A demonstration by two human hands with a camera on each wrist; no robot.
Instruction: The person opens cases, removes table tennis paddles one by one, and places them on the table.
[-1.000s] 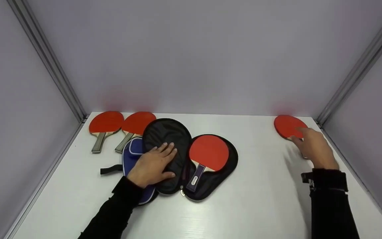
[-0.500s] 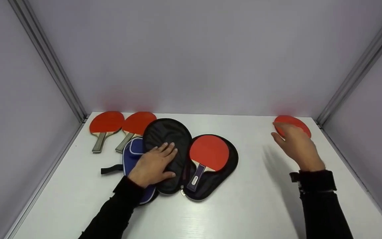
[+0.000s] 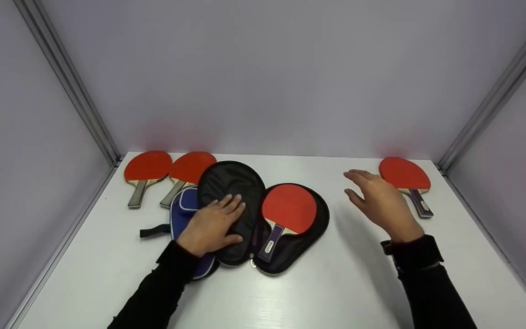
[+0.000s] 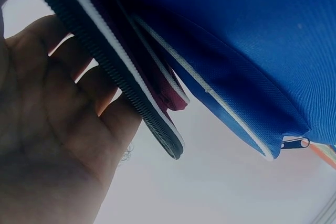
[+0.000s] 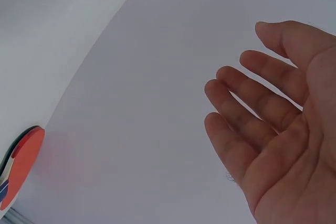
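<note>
My left hand (image 3: 210,228) rests with spread fingers on the unfolded black lid (image 3: 232,183) of a paddle case. Beside that lid, the other half of the case (image 3: 320,219) lies on the table and bears a red table tennis paddle (image 3: 289,209) with a dark handle. A blue case (image 3: 178,224) with white piping lies partly under the lid and the left hand. My right hand (image 3: 381,201) is in the air over the table, fingers loosely bent, holding nothing. Right of it lies another red paddle (image 3: 404,174), apart from the hand.
Two red paddles, the outer one (image 3: 148,167) and the inner one (image 3: 193,168), lie at the back left of the white table (image 3: 263,301). A black strap (image 3: 154,230) sticks out left of the blue case. Pale panels (image 3: 263,77) enclose the table at the back and sides.
My right hand has moved left, away from the paddle at the far right, uncovering its handle. The left hand stays on the black lid.
</note>
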